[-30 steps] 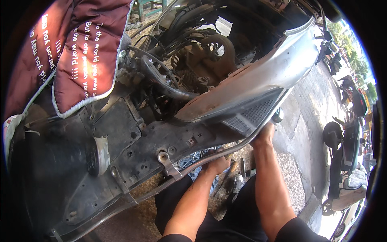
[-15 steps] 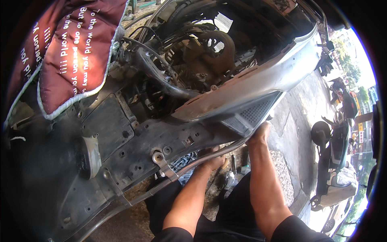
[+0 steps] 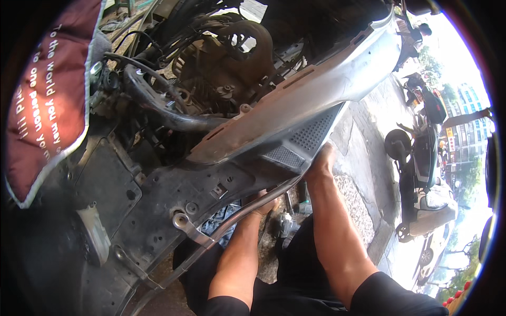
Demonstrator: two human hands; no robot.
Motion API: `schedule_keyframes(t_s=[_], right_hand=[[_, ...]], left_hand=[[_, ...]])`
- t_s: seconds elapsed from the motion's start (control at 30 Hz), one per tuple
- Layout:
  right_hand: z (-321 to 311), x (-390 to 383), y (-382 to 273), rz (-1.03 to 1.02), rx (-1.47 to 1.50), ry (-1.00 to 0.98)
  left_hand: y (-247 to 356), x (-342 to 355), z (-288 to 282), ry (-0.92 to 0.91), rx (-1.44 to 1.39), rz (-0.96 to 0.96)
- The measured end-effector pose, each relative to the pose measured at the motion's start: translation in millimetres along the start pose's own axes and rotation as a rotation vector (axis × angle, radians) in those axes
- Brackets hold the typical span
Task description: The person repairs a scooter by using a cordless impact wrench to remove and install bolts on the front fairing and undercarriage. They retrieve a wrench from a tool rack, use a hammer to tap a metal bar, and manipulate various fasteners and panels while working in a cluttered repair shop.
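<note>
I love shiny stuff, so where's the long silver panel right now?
In the head view, the long silver panel slants across the upper middle, to the right of the brown engine parts and above the right hand in the picture.

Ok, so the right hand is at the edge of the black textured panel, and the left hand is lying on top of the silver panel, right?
Not quite: the left hand isn't on the silver panel; the head view shows it lower down, partly hidden behind the metal tube. The right hand is indeed at the edge of the black textured panel.
</note>
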State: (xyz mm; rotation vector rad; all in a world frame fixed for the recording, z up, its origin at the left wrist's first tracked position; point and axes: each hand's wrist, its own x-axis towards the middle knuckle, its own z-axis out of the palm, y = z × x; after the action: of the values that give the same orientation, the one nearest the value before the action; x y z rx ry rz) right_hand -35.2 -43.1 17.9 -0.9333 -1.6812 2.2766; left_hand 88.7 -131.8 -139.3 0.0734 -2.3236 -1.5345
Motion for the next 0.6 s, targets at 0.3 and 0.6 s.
schedule_keyframes(t_s=[0.3,0.6], right_hand=[[-15,22,13,0.01,-0.049,0.06],[-12,14,10,-0.086,-0.254,0.143]], left_hand=[[-15,0,17,-0.23,0.12,-0.204],[-33,3,38,-0.099,0.071,-0.112]])
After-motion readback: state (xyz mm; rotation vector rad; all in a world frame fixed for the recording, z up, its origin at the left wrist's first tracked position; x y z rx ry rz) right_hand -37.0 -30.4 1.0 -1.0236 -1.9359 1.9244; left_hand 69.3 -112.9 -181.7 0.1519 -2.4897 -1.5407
